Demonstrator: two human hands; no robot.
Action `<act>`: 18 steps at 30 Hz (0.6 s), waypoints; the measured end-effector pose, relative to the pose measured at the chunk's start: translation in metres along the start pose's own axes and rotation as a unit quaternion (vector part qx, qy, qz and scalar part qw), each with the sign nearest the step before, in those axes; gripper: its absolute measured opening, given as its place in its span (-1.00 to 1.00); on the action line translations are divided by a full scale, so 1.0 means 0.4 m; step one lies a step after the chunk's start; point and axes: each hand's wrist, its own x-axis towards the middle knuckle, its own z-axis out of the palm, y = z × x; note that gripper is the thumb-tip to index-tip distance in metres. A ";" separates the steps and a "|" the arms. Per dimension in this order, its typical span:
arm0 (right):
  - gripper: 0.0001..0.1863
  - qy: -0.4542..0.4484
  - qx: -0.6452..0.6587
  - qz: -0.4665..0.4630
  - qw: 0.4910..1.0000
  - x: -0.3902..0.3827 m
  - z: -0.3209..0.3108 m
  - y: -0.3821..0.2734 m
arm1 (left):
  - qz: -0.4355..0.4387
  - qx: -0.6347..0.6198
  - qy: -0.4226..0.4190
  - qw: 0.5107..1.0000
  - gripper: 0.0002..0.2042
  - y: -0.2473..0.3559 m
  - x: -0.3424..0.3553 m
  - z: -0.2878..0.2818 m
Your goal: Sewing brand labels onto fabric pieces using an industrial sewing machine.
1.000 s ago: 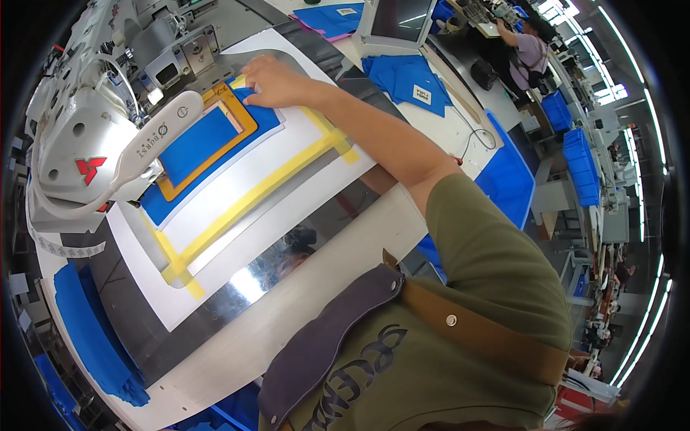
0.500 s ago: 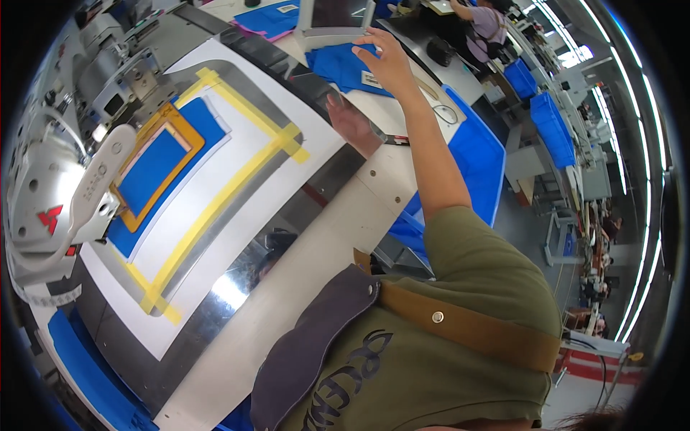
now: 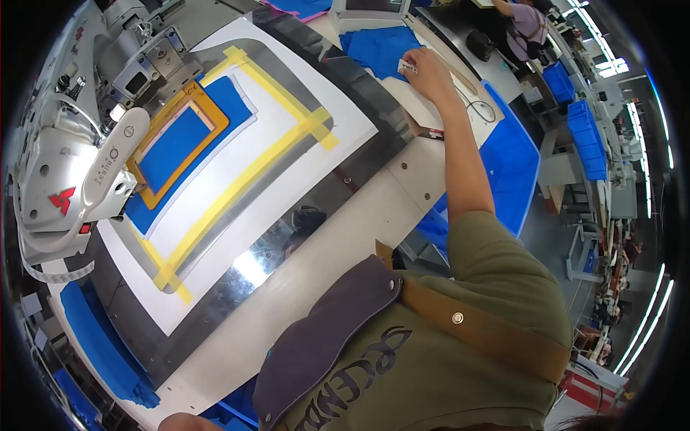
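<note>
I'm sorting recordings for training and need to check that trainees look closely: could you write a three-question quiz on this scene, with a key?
1. What shows through the opening of the orange frame?
2. What colour are the tape strips? A: red. B: yellow. C: green.
3. True or false: the person's right hand is touching the orange frame.

Key
1. Blue cloth.
2. B.
3. False: it is away from the frame, at the pile of blue pieces, by a white label that it partly hides.
</note>
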 end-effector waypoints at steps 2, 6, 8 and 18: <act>-0.77 -0.003 0.018 0.022 1.000 0.005 0.000 0.005 | 0.109 0.174 0.037 0.978 -0.56 0.088 -0.046 -0.123; -0.80 -0.053 0.041 0.065 0.996 -0.002 -0.019 0.015 | 0.124 0.388 0.023 0.913 -0.54 0.038 -0.010 -0.027; -0.80 -0.027 0.045 0.045 0.998 -0.008 -0.028 0.014 | -0.048 0.313 -0.148 0.937 -0.34 -0.069 0.055 0.062; -0.82 0.070 0.157 0.083 0.982 -0.024 -0.081 -0.022 | -0.061 0.302 -0.064 0.949 -0.35 -0.339 0.273 0.187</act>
